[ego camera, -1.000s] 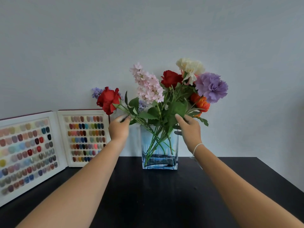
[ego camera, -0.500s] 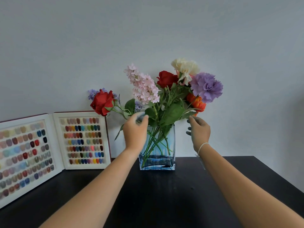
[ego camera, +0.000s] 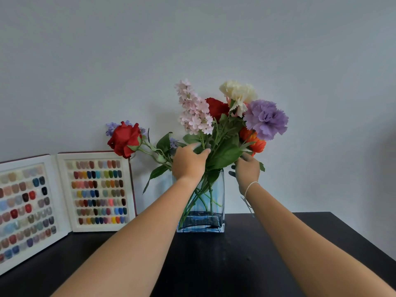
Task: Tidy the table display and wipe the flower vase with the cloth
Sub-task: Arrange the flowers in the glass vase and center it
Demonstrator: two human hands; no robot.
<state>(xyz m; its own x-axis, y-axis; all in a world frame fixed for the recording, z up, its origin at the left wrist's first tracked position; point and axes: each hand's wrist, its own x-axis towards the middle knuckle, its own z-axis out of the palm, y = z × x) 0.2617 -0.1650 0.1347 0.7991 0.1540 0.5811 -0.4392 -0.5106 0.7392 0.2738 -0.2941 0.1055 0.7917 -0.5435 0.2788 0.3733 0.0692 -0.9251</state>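
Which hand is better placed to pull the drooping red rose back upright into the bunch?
Left. The left hand sits beside the leaning red rose's stem; the right hand is across the blue glass vase.

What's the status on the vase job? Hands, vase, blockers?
Left hand gripping flower stems above the vase. Right hand at the bouquet's right stems, grip unclear. Vase upright on the table. No cloth in view.

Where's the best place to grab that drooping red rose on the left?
Probably its bare stem just below the drooping red rose, coming from the front left. It leans far out of the vase, away from the other stems, so that stretch is exposed.
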